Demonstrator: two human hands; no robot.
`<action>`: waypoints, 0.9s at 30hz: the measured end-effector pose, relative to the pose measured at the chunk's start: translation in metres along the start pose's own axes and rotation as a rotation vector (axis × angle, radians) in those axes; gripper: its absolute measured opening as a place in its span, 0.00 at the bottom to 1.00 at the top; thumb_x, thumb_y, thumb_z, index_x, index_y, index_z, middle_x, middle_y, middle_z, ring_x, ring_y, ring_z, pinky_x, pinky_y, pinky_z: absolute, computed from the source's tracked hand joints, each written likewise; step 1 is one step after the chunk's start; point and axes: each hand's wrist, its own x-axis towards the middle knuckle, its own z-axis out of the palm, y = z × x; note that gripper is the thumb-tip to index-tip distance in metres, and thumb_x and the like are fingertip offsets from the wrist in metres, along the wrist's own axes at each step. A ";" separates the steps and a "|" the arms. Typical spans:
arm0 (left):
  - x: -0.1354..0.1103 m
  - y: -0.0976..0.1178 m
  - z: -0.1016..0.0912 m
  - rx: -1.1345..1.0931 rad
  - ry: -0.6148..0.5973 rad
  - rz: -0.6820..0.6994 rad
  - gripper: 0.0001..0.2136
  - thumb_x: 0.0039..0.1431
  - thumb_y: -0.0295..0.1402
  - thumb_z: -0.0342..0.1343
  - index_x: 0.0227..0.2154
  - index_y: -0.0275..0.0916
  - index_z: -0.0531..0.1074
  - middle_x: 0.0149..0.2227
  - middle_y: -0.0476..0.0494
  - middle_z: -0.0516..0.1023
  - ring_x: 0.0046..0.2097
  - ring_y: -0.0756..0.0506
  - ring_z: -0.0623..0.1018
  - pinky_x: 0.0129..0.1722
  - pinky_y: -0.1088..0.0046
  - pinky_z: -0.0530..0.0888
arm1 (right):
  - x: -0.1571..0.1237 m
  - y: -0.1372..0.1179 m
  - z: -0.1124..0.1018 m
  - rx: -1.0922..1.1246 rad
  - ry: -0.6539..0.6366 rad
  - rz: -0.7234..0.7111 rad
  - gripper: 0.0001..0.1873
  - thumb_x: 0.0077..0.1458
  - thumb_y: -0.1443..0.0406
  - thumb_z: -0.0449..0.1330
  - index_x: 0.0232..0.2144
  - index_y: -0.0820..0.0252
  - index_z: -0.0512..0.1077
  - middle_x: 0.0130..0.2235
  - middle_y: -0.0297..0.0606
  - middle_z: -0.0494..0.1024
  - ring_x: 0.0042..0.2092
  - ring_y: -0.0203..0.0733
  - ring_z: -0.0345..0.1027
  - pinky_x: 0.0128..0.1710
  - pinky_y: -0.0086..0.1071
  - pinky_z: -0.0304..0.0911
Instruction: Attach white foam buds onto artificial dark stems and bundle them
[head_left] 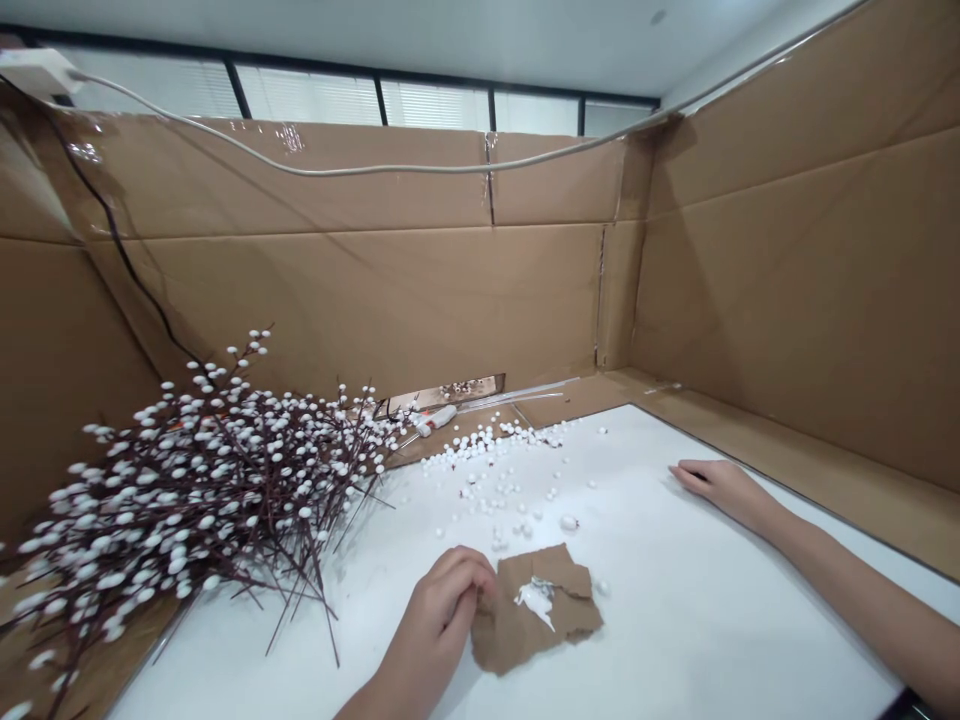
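The cardboard piece (501, 632), roughly square with no clear long axis, lies on the tabletop (675, 610) and carries a white smear (538, 600). The left hand (450, 597) is nearer, at the piece's left edge, fingers curled; a grip cannot be confirmed. The right hand (712, 484) is beyond and right of the piece, fingers curled, contents indeterminate. Berry stems (247, 480) lie left of the piece, loose berries (495, 440) beyond; room extends right toward the forearm.

Dark maroon branches (232, 490) are dotted with white; the brown cardboard scrap (498, 632) is blotched with white; plain white is shown by the tabletop (675, 610), brown by the walls (375, 300)
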 end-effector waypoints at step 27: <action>-0.012 0.013 -0.002 0.351 -0.207 -0.158 0.41 0.40 0.48 0.59 0.57 0.39 0.51 0.60 0.36 0.53 0.62 0.33 0.47 0.57 0.52 0.53 | -0.046 -0.105 0.030 0.075 -0.174 -0.423 0.16 0.57 0.58 0.43 0.26 0.55 0.65 0.30 0.37 0.72 0.31 0.40 0.65 0.32 0.32 0.60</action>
